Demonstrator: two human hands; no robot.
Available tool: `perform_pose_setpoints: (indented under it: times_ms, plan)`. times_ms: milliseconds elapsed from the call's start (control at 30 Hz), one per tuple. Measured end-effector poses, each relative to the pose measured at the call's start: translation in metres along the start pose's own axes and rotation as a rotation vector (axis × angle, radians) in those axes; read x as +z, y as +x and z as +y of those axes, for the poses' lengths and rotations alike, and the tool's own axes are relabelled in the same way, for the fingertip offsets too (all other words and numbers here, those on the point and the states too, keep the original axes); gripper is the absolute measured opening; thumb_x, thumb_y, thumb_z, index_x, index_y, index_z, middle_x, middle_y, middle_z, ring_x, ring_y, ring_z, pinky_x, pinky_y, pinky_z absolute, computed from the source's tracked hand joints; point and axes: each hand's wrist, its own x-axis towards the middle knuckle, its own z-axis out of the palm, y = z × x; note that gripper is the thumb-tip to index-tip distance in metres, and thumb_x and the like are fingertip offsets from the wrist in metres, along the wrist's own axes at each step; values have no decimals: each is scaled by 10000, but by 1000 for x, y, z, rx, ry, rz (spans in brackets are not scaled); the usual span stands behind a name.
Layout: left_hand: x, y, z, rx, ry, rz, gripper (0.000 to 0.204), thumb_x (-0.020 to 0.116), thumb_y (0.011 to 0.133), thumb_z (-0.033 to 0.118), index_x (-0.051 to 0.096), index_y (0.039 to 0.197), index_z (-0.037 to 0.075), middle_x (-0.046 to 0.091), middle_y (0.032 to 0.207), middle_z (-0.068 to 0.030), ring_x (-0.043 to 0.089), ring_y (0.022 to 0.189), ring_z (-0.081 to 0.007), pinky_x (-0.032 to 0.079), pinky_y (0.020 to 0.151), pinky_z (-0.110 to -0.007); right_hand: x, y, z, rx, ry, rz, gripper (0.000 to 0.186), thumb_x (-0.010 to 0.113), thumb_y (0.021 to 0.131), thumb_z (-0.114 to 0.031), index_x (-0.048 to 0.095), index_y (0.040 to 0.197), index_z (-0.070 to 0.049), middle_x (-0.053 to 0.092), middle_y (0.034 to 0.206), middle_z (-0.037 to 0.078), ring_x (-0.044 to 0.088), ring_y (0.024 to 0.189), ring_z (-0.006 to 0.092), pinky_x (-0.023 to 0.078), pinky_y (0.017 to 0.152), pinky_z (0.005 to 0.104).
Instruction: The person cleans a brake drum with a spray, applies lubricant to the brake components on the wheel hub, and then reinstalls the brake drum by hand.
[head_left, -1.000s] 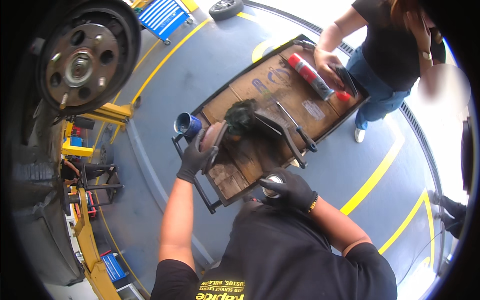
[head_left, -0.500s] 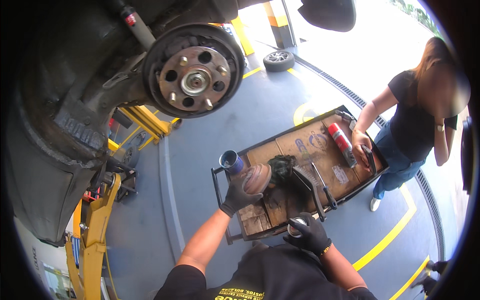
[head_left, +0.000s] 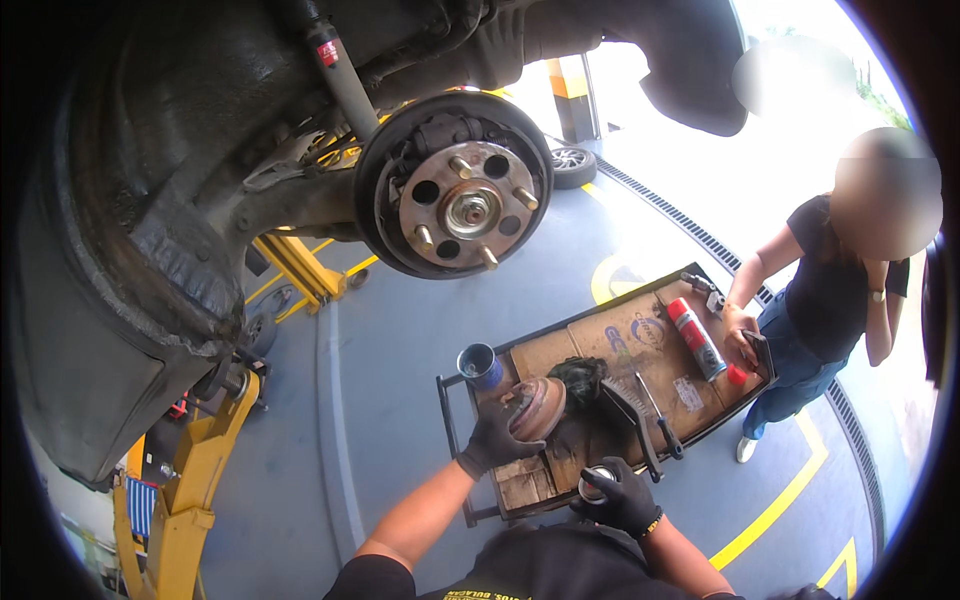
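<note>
My left hand (head_left: 490, 443), in a dark glove, grips a rusty brake drum (head_left: 543, 408) over the left end of a cart. My right hand (head_left: 626, 502), gloved too, is wrapped round a spray can (head_left: 596, 486) seen from its top, by the cart's near edge. Just beyond the drum lies a crumpled black cloth or glove (head_left: 580, 382). A wire brush (head_left: 632, 412) with a dark handle lies to its right, beside a screwdriver (head_left: 660, 420). An open blue can (head_left: 481, 366) stands at the cart's far left corner.
A wheel hub with studs (head_left: 473, 208) hangs from the raised vehicle above. On the cardboard-covered cart (head_left: 535, 352) lies a red spray can (head_left: 697, 340). A co-worker (head_left: 835, 290) stands at the right, one hand on a dark object. A yellow lift arm (head_left: 200, 480) rises at left.
My view has shifted, so hub and cart appear lower and further right. Both hands keep their hold on the drum and the can. A red cap now shows near the co-worker's hand.
</note>
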Motion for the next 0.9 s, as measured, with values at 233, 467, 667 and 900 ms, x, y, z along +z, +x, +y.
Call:
perform_pose_setpoints:
  times_ms: [233,467,667,900]
  plan:
    - [-8,4,-4,-156,-400,17,903,828,817,533,539,1459,-32,604,1413,-252,581,1332,-377,427,1148,-439,13,5,-24,73,-23,11,734,975,657,-374,658,1295,-199,655,1134,245,690,956,428,592,779,462]
    - [2,6,-40,-291,-558,-120,988,861,769,482,486,1484,-87,616,1416,-238,607,1314,-311,449,1134,-401,26,-21,-54,245,-81,77,699,964,678,-339,662,1292,-195,672,1160,223,686,1017,422,591,814,466]
    - [5,4,-52,-447,-708,-100,924,868,807,399,480,1491,-87,641,1386,-179,615,1259,-212,474,1087,-356,36,-45,-67,359,-181,138,737,967,677,-303,630,1323,-190,668,1179,197,678,1043,404,587,849,461]
    - [27,-42,-113,-709,-1464,122,628,666,973,428,546,1445,32,652,1349,-149,623,1241,-290,488,1102,-432,26,-54,-70,329,-161,350,718,977,660,-253,625,1279,-160,650,1193,195,669,1045,385,586,846,457]
